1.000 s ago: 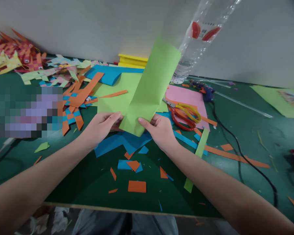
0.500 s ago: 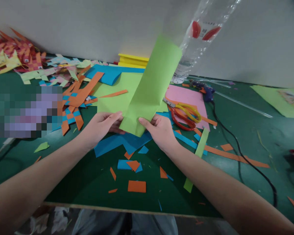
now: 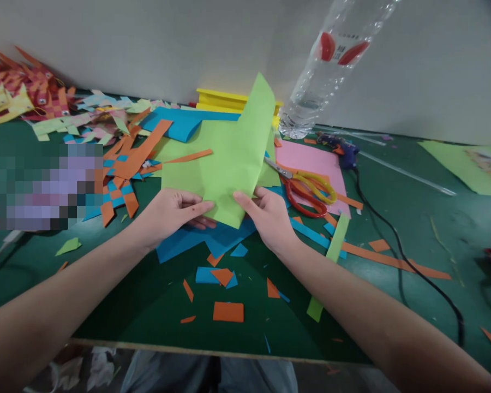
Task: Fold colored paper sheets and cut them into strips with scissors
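A bent sheet of light green paper (image 3: pixel 245 158) rises from between my two hands, its upper end pointing away from me and curling. My left hand (image 3: pixel 180 213) pinches its lower left corner between thumb and fingers. On the lower right edge, my right hand (image 3: pixel 265 215) grips it with the thumb on top and the fingers behind. Beneath lie another light green sheet (image 3: pixel 180 172) and blue paper (image 3: pixel 188 240). Scissors (image 3: pixel 311 188) with a red and a yellow handle rest on pink paper (image 3: pixel 331 155), just right of my right hand.
A clear plastic bottle (image 3: pixel 323 71) stands at the back, near a glue gun (image 3: pixel 346 155) whose black cord (image 3: pixel 388 234) runs right. Woven orange and blue strips (image 3: pixel 118 185) lie left, beside a blurred-out object (image 3: pixel 51 188). Paper scraps (image 3: pixel 228 311) dot the table's front.
The upper end of the green sheet has swung left and lowered, curling more. My left hand has shifted slightly right along its lower edge; both hands keep hold.
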Demonstrator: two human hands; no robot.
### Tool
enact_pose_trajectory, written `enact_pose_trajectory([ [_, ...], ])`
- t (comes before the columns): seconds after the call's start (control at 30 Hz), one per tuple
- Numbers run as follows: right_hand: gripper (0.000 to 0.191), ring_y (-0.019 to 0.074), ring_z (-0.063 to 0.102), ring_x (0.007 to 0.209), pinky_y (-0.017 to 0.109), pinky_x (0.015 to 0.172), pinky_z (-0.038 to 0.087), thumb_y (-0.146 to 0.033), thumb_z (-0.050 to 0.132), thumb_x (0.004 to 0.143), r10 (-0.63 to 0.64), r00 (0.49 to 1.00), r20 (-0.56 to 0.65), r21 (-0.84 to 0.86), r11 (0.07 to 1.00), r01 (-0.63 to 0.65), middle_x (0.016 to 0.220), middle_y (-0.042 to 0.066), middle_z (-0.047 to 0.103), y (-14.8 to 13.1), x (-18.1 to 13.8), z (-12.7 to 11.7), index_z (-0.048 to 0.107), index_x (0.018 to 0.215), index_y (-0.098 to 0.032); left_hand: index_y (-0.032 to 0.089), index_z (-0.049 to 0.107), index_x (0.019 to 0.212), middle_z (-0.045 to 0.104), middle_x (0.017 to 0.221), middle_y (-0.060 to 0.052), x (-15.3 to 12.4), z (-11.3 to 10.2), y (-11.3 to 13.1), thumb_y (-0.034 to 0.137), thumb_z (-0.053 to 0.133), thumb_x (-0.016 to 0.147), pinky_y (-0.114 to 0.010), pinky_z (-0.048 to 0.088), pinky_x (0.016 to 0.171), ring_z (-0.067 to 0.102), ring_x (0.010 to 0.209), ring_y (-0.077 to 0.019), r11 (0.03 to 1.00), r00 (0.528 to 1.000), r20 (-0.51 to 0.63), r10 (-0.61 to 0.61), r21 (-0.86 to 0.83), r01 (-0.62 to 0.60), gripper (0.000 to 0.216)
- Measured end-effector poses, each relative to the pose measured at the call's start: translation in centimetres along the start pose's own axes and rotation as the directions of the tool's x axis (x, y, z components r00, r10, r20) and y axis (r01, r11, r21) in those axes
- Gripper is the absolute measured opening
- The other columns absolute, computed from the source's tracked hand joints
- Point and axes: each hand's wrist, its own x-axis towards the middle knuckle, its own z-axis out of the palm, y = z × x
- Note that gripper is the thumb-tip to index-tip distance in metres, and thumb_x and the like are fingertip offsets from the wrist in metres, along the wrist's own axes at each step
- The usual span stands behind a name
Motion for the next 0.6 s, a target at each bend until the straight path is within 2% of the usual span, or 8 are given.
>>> enact_pose_trajectory([
  [0.17, 0.038, 0.0156, 0.066, 0.053, 0.031, 0.057, 0.056, -0.056, 0.076, 0.070, 0.051, 0.997, 0.050, -0.011, 0.999, -0.051, 0.063, 0.000, 0.069, -0.69, -0.13, 0.20, 0.068, 0.078, -0.020, 0.018, 0.072, 0.070, 0.075, 0.070, -0.006, 0.17, -0.12, -0.23, 0.040, 0.076, 0.076, -0.028, 0.062, 0.070, 0.074, 0.069, -0.0209, 0.998, 0.998, -0.055, -0.007, -0.057, 0.004, 0.023],
  [0.3, 0.035, 0.0161, 0.067, 0.049, 0.031, 0.057, 0.058, -0.053, 0.080, 0.066, 0.063, 0.996, 0.067, -0.009, 0.998, -0.062, 0.060, 0.000, 0.069, -0.97, -0.32, 0.34, 0.066, 0.070, -0.021, 0.016, 0.072, 0.071, 0.074, 0.068, -0.005, 0.31, -0.10, -0.24, 0.034, 0.078, 0.075, -0.026, 0.061, 0.069, 0.073, 0.067, -0.0189, 0.989, 0.998, -0.064, -0.023, -0.147, 0.014, 0.020],
  [0.6, 0.035, 0.0190, 0.070, 0.053, 0.033, 0.058, 0.059, -0.053, 0.080, 0.064, 0.070, 0.995, 0.066, 0.007, 0.997, -0.071, 0.060, 0.000, 0.070, -1.00, -0.16, 0.32, 0.067, 0.071, -0.021, 0.016, 0.067, 0.069, 0.070, 0.062, -0.003, 0.41, 0.17, 0.10, 0.026, 0.075, 0.078, -0.027, 0.061, 0.069, 0.073, 0.067, -0.0195, 0.971, 0.992, -0.092, -0.091, -0.231, 0.068, 0.015],
])
